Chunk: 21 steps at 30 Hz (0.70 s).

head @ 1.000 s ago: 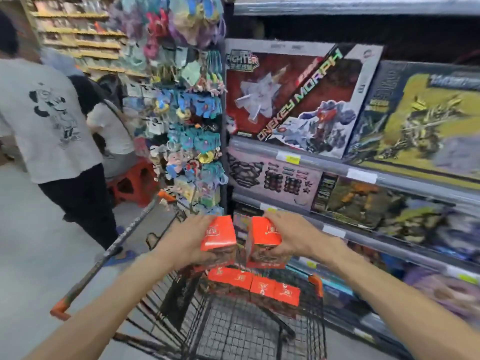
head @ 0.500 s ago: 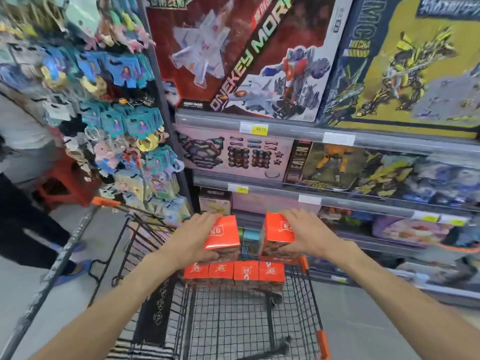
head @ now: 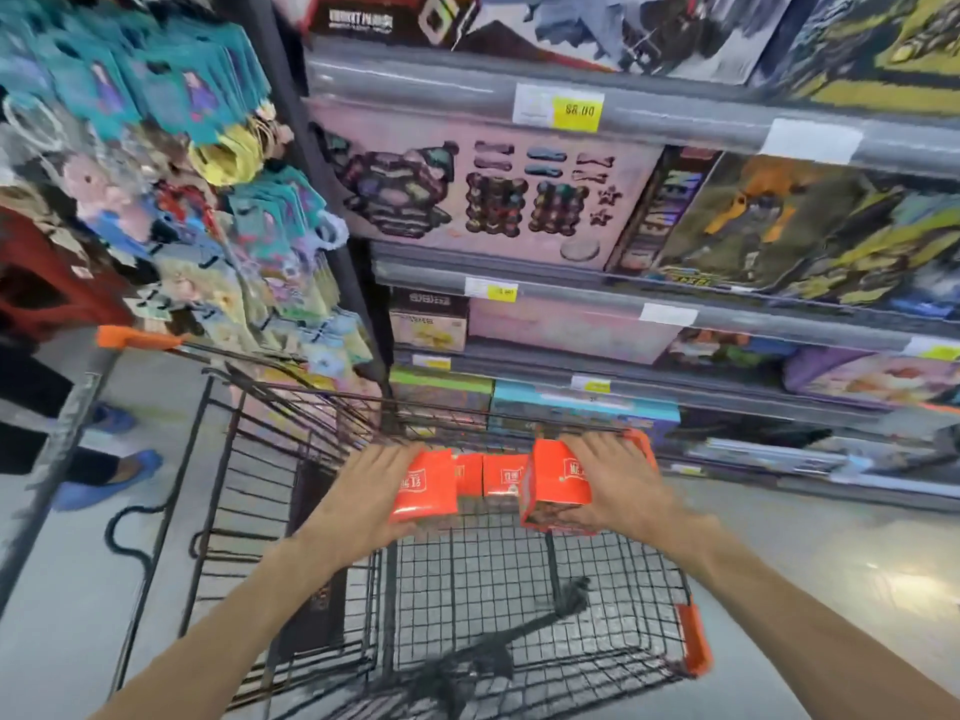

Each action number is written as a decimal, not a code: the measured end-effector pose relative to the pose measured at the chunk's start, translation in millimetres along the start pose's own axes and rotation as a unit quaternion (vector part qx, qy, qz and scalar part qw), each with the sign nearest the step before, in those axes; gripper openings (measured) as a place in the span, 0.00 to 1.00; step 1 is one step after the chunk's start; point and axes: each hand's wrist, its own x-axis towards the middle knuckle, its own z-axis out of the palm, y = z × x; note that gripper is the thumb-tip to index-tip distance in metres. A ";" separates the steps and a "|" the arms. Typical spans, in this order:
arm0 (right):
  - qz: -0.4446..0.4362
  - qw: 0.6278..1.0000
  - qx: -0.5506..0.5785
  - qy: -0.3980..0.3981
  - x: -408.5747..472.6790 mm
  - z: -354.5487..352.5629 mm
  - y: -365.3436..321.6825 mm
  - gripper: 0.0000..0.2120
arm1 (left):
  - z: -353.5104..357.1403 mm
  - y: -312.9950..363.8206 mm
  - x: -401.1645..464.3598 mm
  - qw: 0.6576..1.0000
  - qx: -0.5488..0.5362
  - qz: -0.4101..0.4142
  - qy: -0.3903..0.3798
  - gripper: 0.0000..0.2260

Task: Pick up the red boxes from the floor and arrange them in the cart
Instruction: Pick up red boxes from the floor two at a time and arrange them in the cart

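Both my hands are down inside the black wire cart [head: 519,605], near its far end. My left hand [head: 363,491] grips one red box [head: 426,485] by its left side. In my right hand [head: 618,485] is a second red box [head: 561,480], tilted, held from the right. Between and behind the two held boxes, a row of red boxes [head: 498,475] stands against the cart's far wall; only two of them show, the others are hidden by my hands and the held boxes.
Store shelves [head: 649,111] packed with toy boxes rise right behind the cart. A rack of hanging toy cards [head: 208,200] stands at the left. The cart's handle [head: 72,433] runs down the left edge; a person's blue shoes [head: 109,480] are on the floor beside it.
My view has tipped down toward the cart. Both hands have lowered the two red boxes from above the row into the basket, in front of the boxes standing there.
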 end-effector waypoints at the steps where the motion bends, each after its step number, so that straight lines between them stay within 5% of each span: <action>1: -0.004 1.000 -0.002 -0.014 6.6 12.2 -6.0 0.53 | 12.9 -7.8 -1.6 1.000 0.003 -0.006 -0.007 0.45; 9: -0.065 0.997 -0.010 -0.048 58.4 108.0 -56.3 0.53 | 111.7 -55.8 -11.6 0.998 0.017 -0.031 -0.061 0.46; 21: -0.112 0.993 -0.002 0.041 96.8 191.1 -87.4 0.47 | 195.6 -81.1 2.5 0.994 0.017 -0.065 -0.082 0.45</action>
